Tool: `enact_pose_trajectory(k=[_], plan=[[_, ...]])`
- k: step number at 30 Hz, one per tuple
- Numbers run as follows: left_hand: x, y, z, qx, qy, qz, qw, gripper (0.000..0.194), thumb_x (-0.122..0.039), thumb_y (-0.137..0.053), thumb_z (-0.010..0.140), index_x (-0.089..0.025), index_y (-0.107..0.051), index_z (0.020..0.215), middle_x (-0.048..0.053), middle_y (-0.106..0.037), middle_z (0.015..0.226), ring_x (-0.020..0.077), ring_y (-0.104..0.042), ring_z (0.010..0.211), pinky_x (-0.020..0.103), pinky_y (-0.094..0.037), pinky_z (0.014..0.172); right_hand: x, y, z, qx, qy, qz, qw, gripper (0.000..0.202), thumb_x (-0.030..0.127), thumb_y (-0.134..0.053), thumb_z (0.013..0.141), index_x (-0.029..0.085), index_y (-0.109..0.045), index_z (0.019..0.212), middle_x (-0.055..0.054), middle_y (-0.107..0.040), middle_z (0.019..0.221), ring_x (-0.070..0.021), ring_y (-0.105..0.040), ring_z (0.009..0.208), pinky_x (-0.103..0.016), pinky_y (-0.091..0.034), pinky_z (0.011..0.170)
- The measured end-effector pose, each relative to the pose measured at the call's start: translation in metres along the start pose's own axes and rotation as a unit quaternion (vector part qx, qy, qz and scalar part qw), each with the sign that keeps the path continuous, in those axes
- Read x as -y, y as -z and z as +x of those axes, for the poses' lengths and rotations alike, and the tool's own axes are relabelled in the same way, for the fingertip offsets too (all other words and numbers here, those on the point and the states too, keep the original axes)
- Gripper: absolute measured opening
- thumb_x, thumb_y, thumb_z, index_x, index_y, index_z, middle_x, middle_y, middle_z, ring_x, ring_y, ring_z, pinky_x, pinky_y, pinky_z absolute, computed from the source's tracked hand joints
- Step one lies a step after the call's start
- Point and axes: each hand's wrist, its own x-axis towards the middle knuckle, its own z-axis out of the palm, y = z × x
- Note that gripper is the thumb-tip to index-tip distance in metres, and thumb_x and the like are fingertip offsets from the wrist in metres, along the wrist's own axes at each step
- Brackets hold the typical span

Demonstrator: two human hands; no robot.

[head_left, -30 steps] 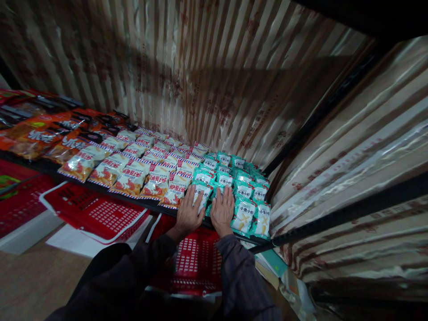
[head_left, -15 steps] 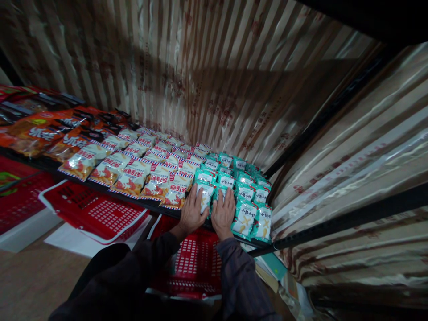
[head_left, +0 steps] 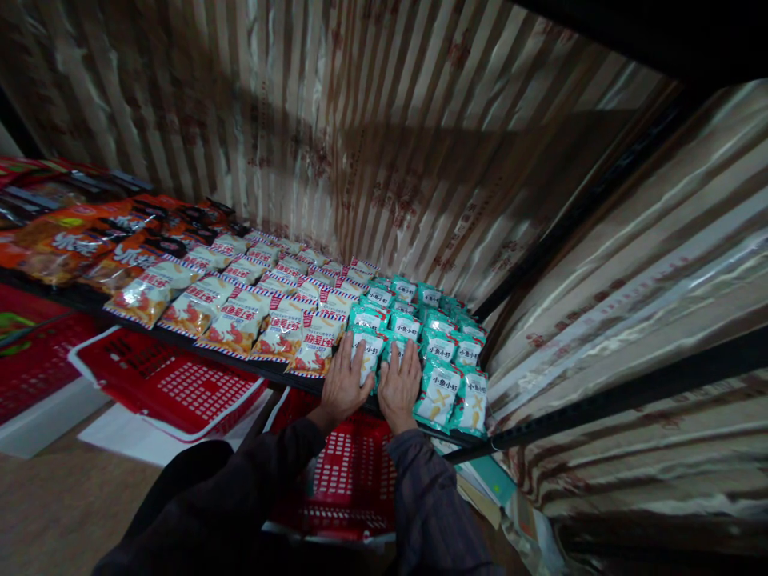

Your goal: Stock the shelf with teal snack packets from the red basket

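My hands: two, left hand (head_left: 344,386) and right hand (head_left: 399,388). My sleeves (head_left: 426,488): two.
Green packets (head_left: 438,392): four along front edge; rows behind overlap, total unclear.
White striped-edge bags (head_left: 235,318): five along front edge; rest overlap, uncounted.
Orange bags (head_left: 67,246): several, exact count unclear.
Red baskets (head_left: 210,390): three visible, each partly.

Dim light leaves glints on packets (head_left: 238,314) beside the left hand (head_left: 344,386), while broad shadow crosses striped sheeting (head_left: 414,152) beyond the right hand (head_left: 399,387) (its print is blurry).
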Motion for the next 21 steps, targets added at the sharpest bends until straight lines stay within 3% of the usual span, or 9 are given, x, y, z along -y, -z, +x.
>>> enact_pose_trajectory(k=[5,11,15,21], plan=[[0.001,0.003,-0.001,-0.028,-0.031,0.002,0.999,0.073,-0.034,-0.054,0.090,-0.014,-0.019,0.151,0.022,-0.025,0.157,0.0330,-0.014,0.148,0.052,-0.029,0.114,0.004,0.006,-0.003,-0.011,0.006,-0.006,1.000,0.049,0.031,-0.036,0.099,0.010,-0.041,0.143,-0.023,-0.023,0.157,-0.0324,-0.015,0.146,-0.056,-0.032,0.108],[0.000,0.007,0.000,-0.018,-0.048,0.006,0.999,0.059,-0.033,-0.053,0.091,-0.019,-0.034,0.146,0.018,-0.034,0.154,0.0295,-0.019,0.148,0.051,-0.028,0.115,0.005,0.008,-0.010,-0.011,0.003,-0.006,1.000,0.048,0.029,-0.037,0.099,0.012,-0.041,0.144,-0.021,-0.023,0.158,-0.0313,-0.015,0.147,-0.056,-0.031,0.109],[0.001,0.006,0.001,-0.009,-0.055,0.008,0.998,0.056,-0.030,-0.052,0.091,-0.016,-0.039,0.144,0.020,-0.031,0.155,0.0303,-0.020,0.147,0.049,-0.032,0.114,0.005,0.005,-0.011,-0.009,0.002,-0.005,1.000,0.047,0.027,-0.034,0.100,0.011,-0.042,0.143,-0.021,-0.030,0.155,-0.0304,-0.017,0.146,-0.055,-0.032,0.109],[0.002,0.005,-0.001,-0.046,-0.073,0.019,0.996,0.059,-0.033,-0.055,0.091,-0.015,-0.038,0.144,0.019,-0.024,0.158,0.0316,-0.018,0.148,0.050,-0.031,0.114,0.003,0.003,-0.014,-0.035,0.024,-0.001,0.999,0.049,0.030,-0.037,0.099,0.007,-0.042,0.142,-0.024,-0.028,0.155,-0.0315,-0.014,0.147,-0.055,-0.033,0.109]])
